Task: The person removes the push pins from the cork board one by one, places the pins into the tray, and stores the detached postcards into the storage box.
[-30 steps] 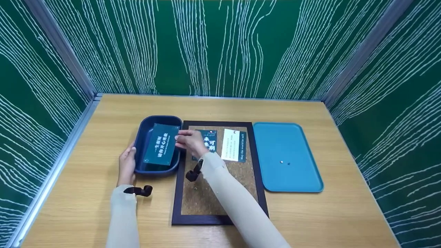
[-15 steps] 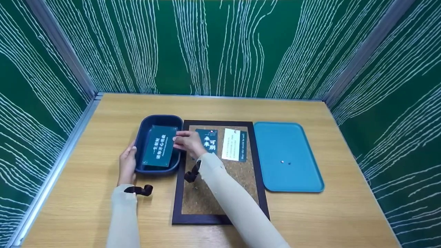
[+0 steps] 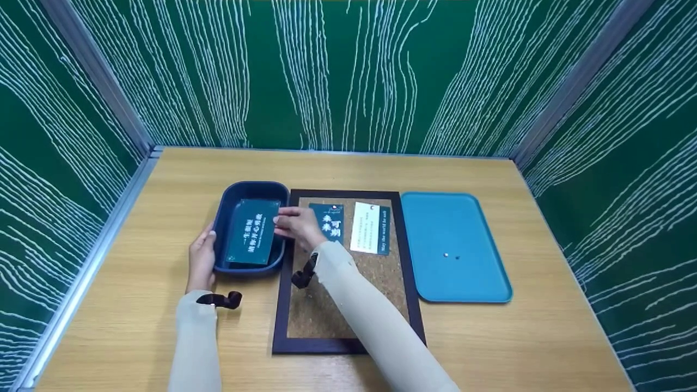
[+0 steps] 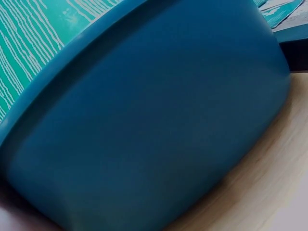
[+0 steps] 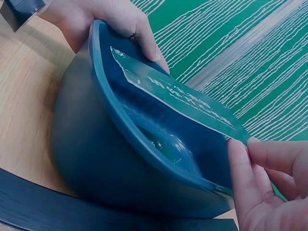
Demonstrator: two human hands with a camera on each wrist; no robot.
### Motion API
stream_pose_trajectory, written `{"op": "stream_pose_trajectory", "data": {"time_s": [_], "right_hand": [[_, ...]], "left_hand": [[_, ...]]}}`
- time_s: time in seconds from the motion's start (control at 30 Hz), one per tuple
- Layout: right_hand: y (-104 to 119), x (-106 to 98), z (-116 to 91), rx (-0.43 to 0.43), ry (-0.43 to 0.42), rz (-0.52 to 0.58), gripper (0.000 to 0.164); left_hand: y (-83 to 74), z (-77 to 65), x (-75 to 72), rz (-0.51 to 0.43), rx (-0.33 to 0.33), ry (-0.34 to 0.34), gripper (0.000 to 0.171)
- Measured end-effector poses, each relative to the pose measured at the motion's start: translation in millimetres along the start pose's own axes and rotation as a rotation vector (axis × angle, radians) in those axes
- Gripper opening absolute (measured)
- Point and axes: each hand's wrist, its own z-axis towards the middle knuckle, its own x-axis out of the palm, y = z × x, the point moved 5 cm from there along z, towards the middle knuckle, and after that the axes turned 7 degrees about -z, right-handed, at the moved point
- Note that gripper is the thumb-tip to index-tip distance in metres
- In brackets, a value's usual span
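Compared with a second ago, the right hand (image 3: 299, 226) has shifted slightly left, baring more of the white-lettered card (image 3: 328, 223) at the corkboard's far left corner; the green card (image 3: 251, 231) it holds sits a touch nearer the table's (image 3: 120, 326) front edge. Right thumb and fingers are closed together, pinching the green card by its right edge, so that it slants over the mouth of the blue bin (image 3: 248, 270). The left hand (image 3: 201, 258) grips the bin's left side, thumb at the rim. The bin stands against the corkboard's (image 3: 321, 318) left edge; on its floor shows something green with pale marks, unclear which. The turquoise tray (image 3: 452, 223) carries two tiny pieces (image 3: 446, 255) towards its front edge.
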Motion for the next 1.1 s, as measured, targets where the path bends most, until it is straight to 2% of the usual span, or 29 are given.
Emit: {"op": "stream_pose_trajectory", "data": {"time_s": [0.63,1.1], "right_hand": [[-0.4,7.1,2.4,-0.025,0.036,-0.019,0.035],[-1.8,3.8,2.2,-0.039,0.051,-0.034,0.035]], "left_hand": [[0.9,2.0,-1.4,0.002,-0.007,0.013,0.048],[0.3,2.0,-1.8,-0.016,0.011,0.005,0.047]]}}
